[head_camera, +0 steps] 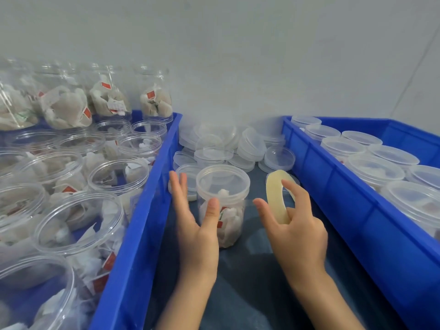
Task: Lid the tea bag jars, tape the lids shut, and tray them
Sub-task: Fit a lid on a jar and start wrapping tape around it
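A clear plastic jar of tea bags stands upright on the dark table between two blue trays, with a clear lid on top. My left hand is beside it with straight fingers, the thumb touching the jar's front wall. My right hand holds a yellowish roll of clear tape just right of the jar, fingers curled through its hole. A strip of tape between roll and jar is too faint to tell.
The blue tray at left holds several open jars of tea bags. The blue tray at right holds several lidded jars. A heap of loose clear lids lies against the wall behind the jar.
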### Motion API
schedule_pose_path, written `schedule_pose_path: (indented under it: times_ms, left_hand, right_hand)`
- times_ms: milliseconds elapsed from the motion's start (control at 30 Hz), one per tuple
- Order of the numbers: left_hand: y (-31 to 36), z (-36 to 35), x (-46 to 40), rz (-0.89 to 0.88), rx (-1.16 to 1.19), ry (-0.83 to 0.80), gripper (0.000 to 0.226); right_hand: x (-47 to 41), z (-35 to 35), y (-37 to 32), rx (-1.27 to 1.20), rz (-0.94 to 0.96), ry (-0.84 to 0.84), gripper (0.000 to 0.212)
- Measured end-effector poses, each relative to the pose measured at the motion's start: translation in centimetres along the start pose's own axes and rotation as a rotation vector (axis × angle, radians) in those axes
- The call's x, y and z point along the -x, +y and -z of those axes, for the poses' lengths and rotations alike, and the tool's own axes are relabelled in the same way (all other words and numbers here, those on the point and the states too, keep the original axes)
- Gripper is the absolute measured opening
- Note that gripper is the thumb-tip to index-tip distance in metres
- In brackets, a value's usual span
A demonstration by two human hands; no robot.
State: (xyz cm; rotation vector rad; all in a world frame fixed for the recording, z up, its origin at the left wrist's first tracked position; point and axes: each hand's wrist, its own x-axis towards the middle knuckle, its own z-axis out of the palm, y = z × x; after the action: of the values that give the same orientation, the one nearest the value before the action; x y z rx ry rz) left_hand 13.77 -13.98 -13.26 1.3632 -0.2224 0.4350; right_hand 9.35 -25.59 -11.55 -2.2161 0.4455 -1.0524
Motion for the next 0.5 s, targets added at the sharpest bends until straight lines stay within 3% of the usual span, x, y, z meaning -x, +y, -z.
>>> schedule_pose_path:
  times_ms: [100,267,400,500]
  left_hand:
    - [0.08,0.26,-0.38,0.067,0.103,-0.106,0.052]
    - [0.29,0.54,-0.45,0.013,-0.001,-0.058,0.041]
    - [0.46,0.51,-0.64,-0.073,-0.126,-0.010,0.046]
    - [0.37,0.63,-0.82,0.002,-0.036,-0.029,0.044]
  right_hand:
    - [0.09,-0.07,0.02,-0.024,-0.003,-0.004,0.080]
    - [-0.14,0.22,0.23,-0.097,-0.048,0.063,0.056]
    - [-0.42,0.43,0.38,-0.105,-0.089,0.080,0.057]
    - [-0.46,0.31,0.63,-0.123,-0.114,0.069,0.058]
